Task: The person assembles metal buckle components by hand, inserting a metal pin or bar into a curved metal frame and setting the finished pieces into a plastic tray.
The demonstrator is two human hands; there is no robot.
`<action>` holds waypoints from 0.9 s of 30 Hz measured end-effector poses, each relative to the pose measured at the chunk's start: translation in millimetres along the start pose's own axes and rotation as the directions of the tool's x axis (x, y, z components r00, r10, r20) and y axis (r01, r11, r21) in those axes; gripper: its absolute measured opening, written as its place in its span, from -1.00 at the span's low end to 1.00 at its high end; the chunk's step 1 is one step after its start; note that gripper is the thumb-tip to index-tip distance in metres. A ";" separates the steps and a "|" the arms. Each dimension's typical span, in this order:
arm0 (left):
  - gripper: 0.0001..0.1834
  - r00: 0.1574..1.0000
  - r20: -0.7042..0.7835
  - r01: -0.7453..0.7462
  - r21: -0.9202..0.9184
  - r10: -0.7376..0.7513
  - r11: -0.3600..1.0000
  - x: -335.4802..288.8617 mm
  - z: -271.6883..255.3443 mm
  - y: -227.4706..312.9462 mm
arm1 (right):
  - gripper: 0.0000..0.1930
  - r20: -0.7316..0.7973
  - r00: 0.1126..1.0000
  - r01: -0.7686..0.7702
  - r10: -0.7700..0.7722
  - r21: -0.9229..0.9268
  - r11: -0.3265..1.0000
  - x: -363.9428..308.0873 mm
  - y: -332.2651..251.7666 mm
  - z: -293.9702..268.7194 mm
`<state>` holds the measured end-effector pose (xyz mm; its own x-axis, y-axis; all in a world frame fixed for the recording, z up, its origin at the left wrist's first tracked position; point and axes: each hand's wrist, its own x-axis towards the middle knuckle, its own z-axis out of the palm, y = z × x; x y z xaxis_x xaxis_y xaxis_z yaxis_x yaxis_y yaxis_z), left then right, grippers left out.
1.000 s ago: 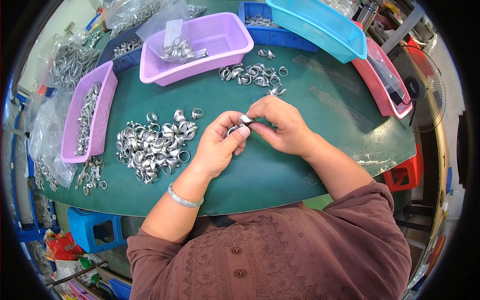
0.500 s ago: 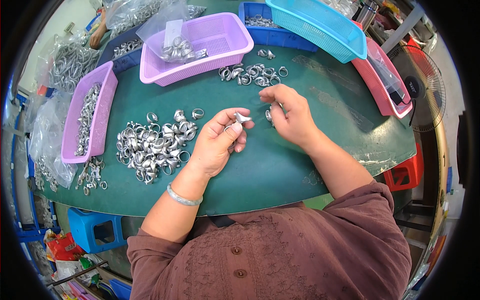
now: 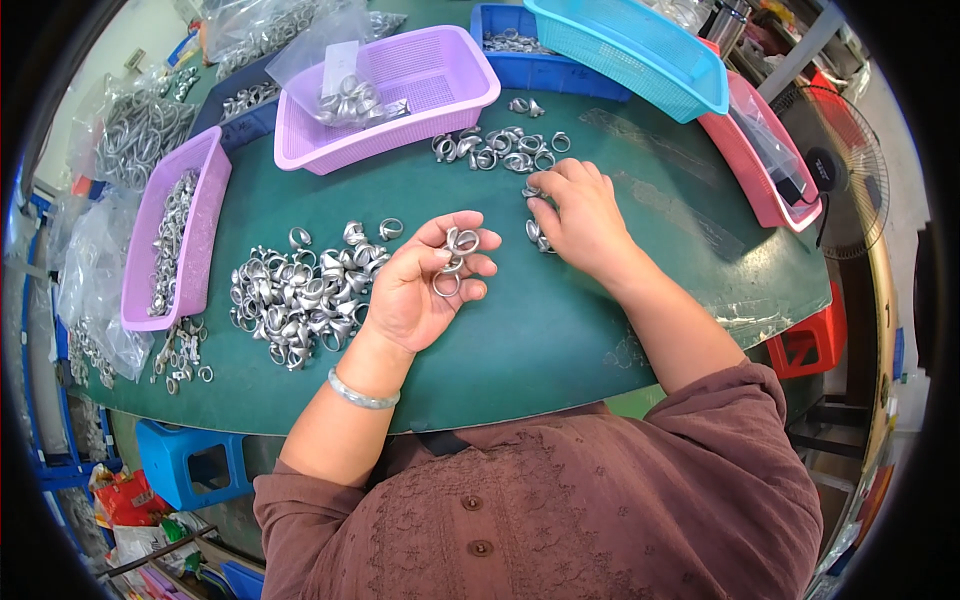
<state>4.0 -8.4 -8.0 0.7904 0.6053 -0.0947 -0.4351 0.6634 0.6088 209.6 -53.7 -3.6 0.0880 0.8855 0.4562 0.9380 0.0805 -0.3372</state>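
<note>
Over the table (image 3: pixel 520 345), left hand (image 3: pixel 412 298) palm-up, fingers (image 3: pixel 480 264) half-curled around silver rings (image 3: pixel 453 264); right hand (image 3: pixel 588 218) palm-down, grip unclear.

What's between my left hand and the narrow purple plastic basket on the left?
In the head view, a heap of silver metal rings lies there on the green tabletop.

Rings (image 3: pixel 312 292) glossy metal; shirt (image 3: pixel 600 500) cloth (matt).

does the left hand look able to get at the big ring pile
Probably yes: the big ring pile lies uncovered beside the left hand, with nothing between, though that hand holds other rings.
</note>
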 end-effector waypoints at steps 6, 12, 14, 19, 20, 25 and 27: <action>-0.78 0.999 -0.034 0.030 0.046 -0.028 0.998 -1.6 -4.4 -2.0 | -0.85 0.069 0.997 -0.042 0.042 0.009 0.999 1.7 6.5 4.1; -0.86 0.994 -0.101 0.053 0.157 -0.037 0.986 -1.1 -1.3 -2.1 | -0.90 -0.007 1.000 -0.019 0.021 0.257 0.966 5.5 4.4 2.1; -0.85 0.994 -0.107 0.047 0.167 -0.029 0.985 -1.5 -1.4 -2.4 | -0.86 -0.005 0.997 -0.059 0.072 0.508 0.860 4.4 -1.7 1.6; -0.81 0.989 -0.147 0.065 0.227 -0.032 0.972 -0.4 -0.6 -2.6 | -0.80 0.169 0.975 -0.219 0.144 0.628 0.747 3.0 -3.1 2.3; -0.81 0.986 -0.166 0.069 0.249 -0.028 0.966 -0.3 0.3 -3.2 | -0.77 0.140 0.985 -0.158 0.097 0.547 0.822 2.3 -1.0 3.1; -0.77 0.975 -0.224 0.080 0.307 -0.010 0.948 -0.4 4.7 -4.9 | -0.72 0.156 0.979 -0.197 0.128 0.601 0.775 1.3 -1.5 2.0; -0.71 0.966 -0.256 0.085 0.389 0.019 0.917 -0.3 6.4 -5.7 | -0.71 0.219 0.964 -0.262 0.151 0.682 0.683 1.5 -2.7 2.0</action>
<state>9.0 -15.2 -6.4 0.6451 0.7102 -0.2819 -0.1639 0.4890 0.8567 206.5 -51.7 -3.7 0.1533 0.9660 0.2083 0.3889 0.1348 -0.9114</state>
